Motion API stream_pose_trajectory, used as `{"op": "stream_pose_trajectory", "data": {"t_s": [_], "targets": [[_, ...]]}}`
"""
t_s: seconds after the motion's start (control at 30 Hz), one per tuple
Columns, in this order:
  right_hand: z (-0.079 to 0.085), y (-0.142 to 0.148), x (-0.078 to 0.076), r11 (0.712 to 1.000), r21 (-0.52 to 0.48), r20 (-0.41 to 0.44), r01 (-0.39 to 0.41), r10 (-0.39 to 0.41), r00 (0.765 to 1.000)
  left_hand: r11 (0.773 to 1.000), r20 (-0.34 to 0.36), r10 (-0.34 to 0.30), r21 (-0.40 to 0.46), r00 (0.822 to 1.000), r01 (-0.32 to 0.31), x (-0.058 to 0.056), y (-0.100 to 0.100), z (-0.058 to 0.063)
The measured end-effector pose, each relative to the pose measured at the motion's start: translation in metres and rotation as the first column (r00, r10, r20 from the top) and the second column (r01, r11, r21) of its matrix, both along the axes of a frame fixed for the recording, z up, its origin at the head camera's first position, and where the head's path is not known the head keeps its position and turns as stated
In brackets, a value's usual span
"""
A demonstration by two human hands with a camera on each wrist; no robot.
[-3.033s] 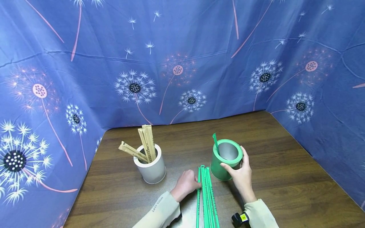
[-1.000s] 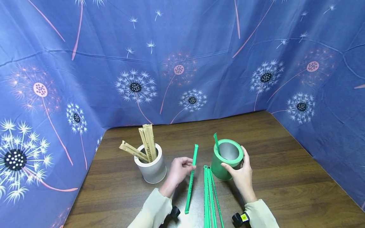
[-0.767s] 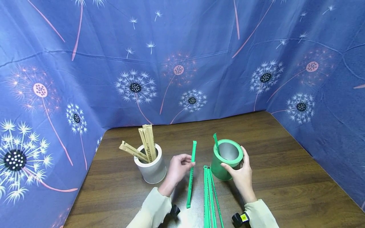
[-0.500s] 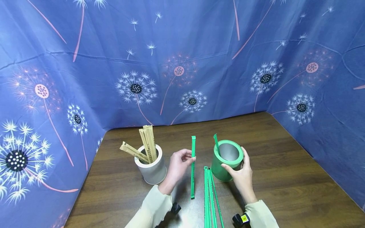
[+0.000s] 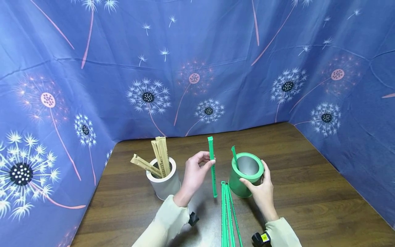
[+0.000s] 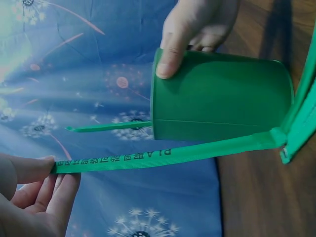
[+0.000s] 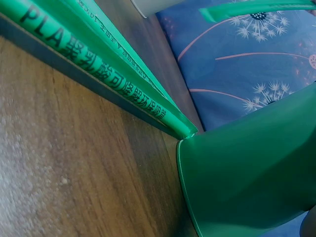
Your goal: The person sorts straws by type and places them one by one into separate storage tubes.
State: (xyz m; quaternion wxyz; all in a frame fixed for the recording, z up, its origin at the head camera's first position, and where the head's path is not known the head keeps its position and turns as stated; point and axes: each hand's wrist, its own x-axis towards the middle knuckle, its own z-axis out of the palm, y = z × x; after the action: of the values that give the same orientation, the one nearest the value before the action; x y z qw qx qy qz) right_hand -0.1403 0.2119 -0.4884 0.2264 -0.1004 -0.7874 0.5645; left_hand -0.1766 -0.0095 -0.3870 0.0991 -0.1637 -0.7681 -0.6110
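In the head view my left hand [image 5: 194, 173] pinches a green paper-wrapped straw [image 5: 214, 180] between thumb and fingers, holding it nearly upright above the table. The left wrist view shows printed lettering along this straw [image 6: 143, 159]. To its right, my right hand [image 5: 263, 195] grips the side of a green can [image 5: 239, 183], thumb at the front near the rim. One green wrapped straw [image 5: 234, 157] leans inside that can, its top sticking out. Between the hands, several more green wrapped straws [image 5: 227, 216] lie on the table, their far ends close to the can's base.
A white can [image 5: 166, 187] with several tan paper-wrapped straws [image 5: 161, 156] stands left of my left hand. The brown wooden table [image 5: 308, 192] is backed and flanked by a blue dandelion-print cloth [image 5: 240, 96].
My left hand has picked a wrapped straw from the pile, lifted it away from me and turned it upright. My right hand has stayed on the green can.
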Motion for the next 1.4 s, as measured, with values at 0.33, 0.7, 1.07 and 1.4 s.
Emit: {"op": "stream_pose_trajectory", "data": {"t_s": [0.33,0.7,1.07,1.4], "targets": [[-0.001,0.000,0.000,1.000,0.003,0.001,-0.004,0.004,1.000,0.992,-0.115,-0.029,0.118,0.993,0.042,0.005,0.012,0.025],[-0.002,0.000,0.000,1.000,0.009,-0.001,-0.005,0.005,1.000,0.976,-0.181,-0.026,0.210,0.983,0.064,0.005,0.022,0.045],[-0.001,-0.001,0.001,1.000,0.008,-0.001,-0.010,0.010,1.000,0.965,-0.241,-0.015,0.249,0.970,0.077,0.002,0.029,0.053],[0.001,-0.001,0.001,1.000,0.015,-0.012,-0.005,0.005,1.000,0.957,-0.273,0.011,0.281,0.962,0.069,-0.002,0.039,0.051]]}}
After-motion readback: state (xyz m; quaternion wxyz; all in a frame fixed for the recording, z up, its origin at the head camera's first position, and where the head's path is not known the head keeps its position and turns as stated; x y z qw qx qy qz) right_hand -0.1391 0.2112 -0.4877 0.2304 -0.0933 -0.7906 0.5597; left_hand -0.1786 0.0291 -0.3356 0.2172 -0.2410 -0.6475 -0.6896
